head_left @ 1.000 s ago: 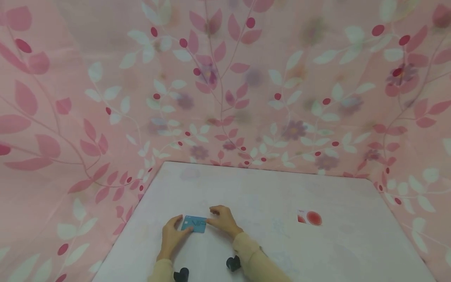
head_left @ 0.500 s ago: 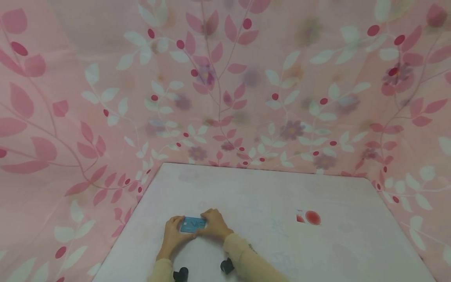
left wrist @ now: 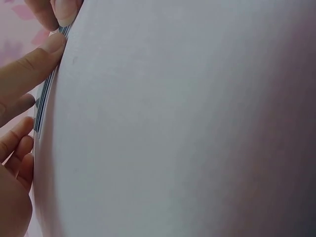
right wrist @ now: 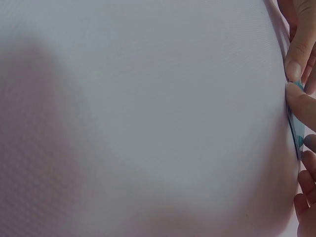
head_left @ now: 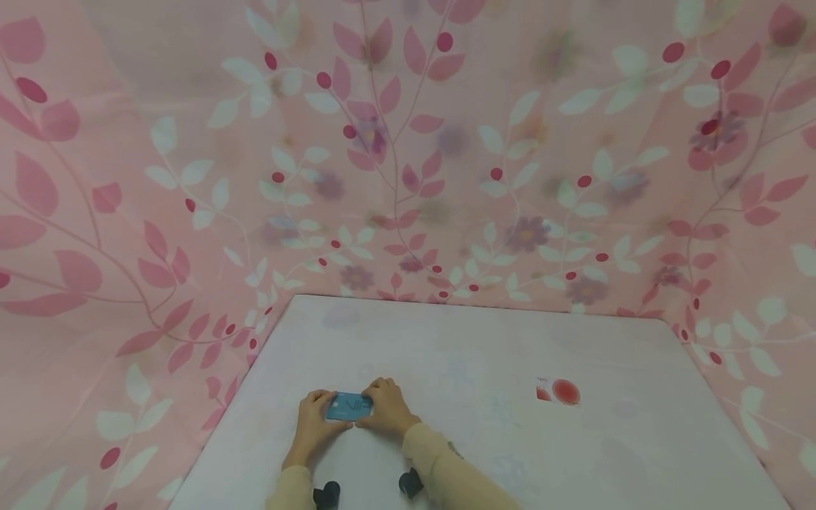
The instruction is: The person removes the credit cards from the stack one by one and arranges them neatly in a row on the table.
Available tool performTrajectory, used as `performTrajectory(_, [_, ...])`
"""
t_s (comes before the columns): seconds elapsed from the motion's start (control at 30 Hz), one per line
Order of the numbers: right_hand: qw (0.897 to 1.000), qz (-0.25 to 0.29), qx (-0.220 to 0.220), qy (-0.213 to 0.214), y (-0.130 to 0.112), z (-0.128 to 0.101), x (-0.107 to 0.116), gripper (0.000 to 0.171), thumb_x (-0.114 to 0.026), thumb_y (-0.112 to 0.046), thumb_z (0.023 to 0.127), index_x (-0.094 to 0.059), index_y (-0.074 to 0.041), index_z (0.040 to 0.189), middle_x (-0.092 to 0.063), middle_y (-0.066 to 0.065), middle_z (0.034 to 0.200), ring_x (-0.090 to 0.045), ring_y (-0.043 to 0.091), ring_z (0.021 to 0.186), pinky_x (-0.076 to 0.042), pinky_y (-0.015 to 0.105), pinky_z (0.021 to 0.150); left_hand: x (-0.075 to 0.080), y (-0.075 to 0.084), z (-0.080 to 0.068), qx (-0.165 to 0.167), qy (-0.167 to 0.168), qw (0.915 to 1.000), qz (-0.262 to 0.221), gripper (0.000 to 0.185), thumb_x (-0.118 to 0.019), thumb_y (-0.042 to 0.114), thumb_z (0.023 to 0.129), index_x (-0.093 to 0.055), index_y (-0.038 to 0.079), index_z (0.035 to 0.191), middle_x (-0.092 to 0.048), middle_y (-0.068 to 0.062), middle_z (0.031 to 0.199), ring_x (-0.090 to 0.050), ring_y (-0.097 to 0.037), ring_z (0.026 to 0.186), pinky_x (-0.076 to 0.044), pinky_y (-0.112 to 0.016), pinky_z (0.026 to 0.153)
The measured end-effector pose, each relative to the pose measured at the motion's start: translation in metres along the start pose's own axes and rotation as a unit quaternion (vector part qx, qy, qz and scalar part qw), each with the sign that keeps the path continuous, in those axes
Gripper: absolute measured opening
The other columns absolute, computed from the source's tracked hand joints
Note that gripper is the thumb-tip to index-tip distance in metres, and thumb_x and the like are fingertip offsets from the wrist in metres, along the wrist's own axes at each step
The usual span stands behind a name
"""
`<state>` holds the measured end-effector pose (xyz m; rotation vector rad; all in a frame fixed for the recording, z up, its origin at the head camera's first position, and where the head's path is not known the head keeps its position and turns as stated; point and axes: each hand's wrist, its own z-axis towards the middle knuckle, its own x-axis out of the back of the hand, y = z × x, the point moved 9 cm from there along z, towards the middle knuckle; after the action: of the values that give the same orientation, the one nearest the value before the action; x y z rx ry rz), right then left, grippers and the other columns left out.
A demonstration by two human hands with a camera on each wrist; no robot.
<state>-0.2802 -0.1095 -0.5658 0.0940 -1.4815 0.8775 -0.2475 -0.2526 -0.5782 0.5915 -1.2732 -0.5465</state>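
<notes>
Hands meet over a blue card (head_left: 348,407) near the table's (head_left: 484,340) front-left corner: the left hand (head_left: 314,425) pinches its left end, thumb under the near edge, while the right hand (head_left: 387,409) curls its fingers over the right end. A second ago the right hand lay flatter, only touching the card's right end; since then both hands have closed in and the card has slid slightly toward the left edge, which suggests a firmer two-handed hold is being taken. From the left wrist, the card (left wrist: 43,96) appears edge-on, barely off the cloth, fingertips (left wrist: 47,49) on its rim. Farther back and toward the right edge, well apart, a white card with a red disc (head_left: 559,392) lies flat. Pink leaf-patterned fabric (head_left: 408,156) rises behind the far edge.
</notes>
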Motion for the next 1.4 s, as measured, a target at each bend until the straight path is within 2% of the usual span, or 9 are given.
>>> performTrajectory(0.4, [0.998, 0.041, -0.049, -0.014, 0.002, 0.005, 0.0, 0.057, -0.086, -0.035, 0.064, -0.059, -0.007, 0.105, -0.053, 0.0, 0.096, -0.043, 0.016, 0.09, -0.037, 0.034, 0.085, 0.0, 0.003, 0.002, 0.013, -0.01, 0.9996, 0.021, 0.076, -0.088, 0.022, 0.06, -0.056, -0.008, 0.122, -0.049, -0.024, 0.116, -0.043, -0.041, 0.107, -0.036, -0.053, 0.09])
performTrajectory(0.63, [0.996, 0.061, -0.068, -0.004, 0.002, 0.003, 0.003, 0.059, -0.088, -0.03, 0.062, -0.056, -0.007, 0.105, -0.051, 0.001, 0.094, -0.041, 0.017, 0.086, -0.034, 0.033, 0.078, -0.001, -0.002, 0.002, 0.028, -0.007, 0.9996, 0.003, 0.077, -0.088, 0.021, 0.06, -0.055, -0.003, 0.124, -0.048, -0.026, 0.12, -0.041, -0.044, 0.11, -0.034, -0.057, 0.092])
performTrajectory(0.87, [0.992, 0.079, -0.094, -0.008, 0.001, -0.001, 0.002, 0.062, -0.087, -0.027, 0.063, -0.054, -0.006, 0.111, -0.053, 0.006, 0.101, -0.048, 0.019, 0.087, -0.039, 0.035, 0.08, -0.001, -0.002, 0.0, 0.027, 0.007, 0.9995, -0.013, 0.072, -0.088, 0.019, 0.059, -0.057, 0.001, 0.122, -0.049, -0.025, 0.118, -0.041, -0.043, 0.11, -0.034, -0.059, 0.091])
performTrajectory(1.07, [0.987, 0.115, -0.108, -0.011, 0.001, -0.008, 0.005, 0.059, -0.085, -0.022, 0.066, -0.053, -0.007, 0.114, -0.054, 0.011, 0.104, -0.049, 0.027, 0.086, -0.046, 0.043, 0.075, -0.001, -0.001, -0.002, 0.036, 0.006, 0.9989, -0.031, 0.07, -0.087, 0.017, 0.061, -0.058, 0.003, 0.123, -0.048, -0.025, 0.119, -0.04, -0.043, 0.111, -0.033, -0.06, 0.092])
performTrajectory(1.3, [0.987, 0.104, -0.118, -0.039, -0.001, -0.012, 0.003, 0.061, -0.084, -0.023, 0.066, -0.052, -0.013, 0.117, -0.056, 0.007, 0.104, -0.048, 0.022, 0.084, -0.046, 0.04, 0.072, -0.002, -0.004, -0.003, 0.051, -0.004, 0.9983, -0.028, 0.071, -0.086, 0.021, 0.063, -0.057, 0.004, 0.125, -0.047, -0.025, 0.123, -0.039, -0.043, 0.113, -0.032, -0.061, 0.094])
performTrajectory(1.4, [0.989, 0.092, -0.105, -0.04, -0.001, -0.012, 0.002, 0.064, -0.086, -0.023, 0.063, -0.053, -0.015, 0.117, -0.053, 0.005, 0.102, -0.047, 0.02, 0.083, -0.045, 0.036, 0.071, -0.002, -0.004, -0.003, 0.055, -0.009, 0.998, -0.032, 0.073, -0.086, 0.022, 0.063, -0.056, 0.004, 0.127, -0.046, -0.025, 0.125, -0.038, -0.043, 0.115, -0.031, -0.06, 0.096])
